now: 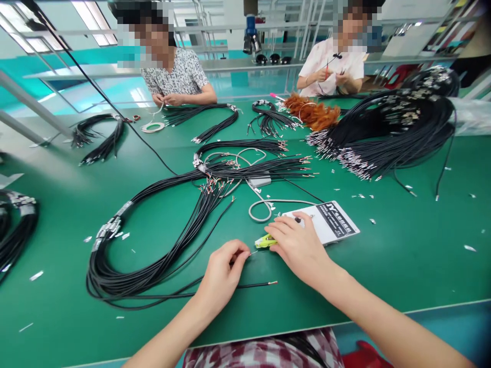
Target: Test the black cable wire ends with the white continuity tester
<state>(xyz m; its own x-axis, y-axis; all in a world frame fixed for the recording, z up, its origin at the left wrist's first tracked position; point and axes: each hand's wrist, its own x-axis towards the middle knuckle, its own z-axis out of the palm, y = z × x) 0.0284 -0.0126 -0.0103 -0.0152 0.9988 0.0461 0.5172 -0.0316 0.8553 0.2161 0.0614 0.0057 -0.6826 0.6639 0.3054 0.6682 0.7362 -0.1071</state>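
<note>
My left hand (pixel 224 268) is closed in a pinch around the end of a black cable, with a thin wire tip poking out past the fingertips. Just to its right, my right hand (pixel 297 245) has its fingers curled over a yellow-green piece (pixel 264 242). That piece sits at the left end of a white box-shaped device (pixel 339 220) with a black printed label; whether the two are joined is hidden by the hand. A small gap separates the wire tip from the yellow-green piece. A loose black cable (pixel 253 284) with a bared copper end lies below my left hand.
A looped bundle of black cables (pixel 153 276) curves across the left. A grey cord (pixel 264 204) coils behind the device. A large black cable pile (pixel 387 122) and brown-orange wires (pixel 314 112) lie at the back right. Two co-workers sit across the green table (pixel 414 255).
</note>
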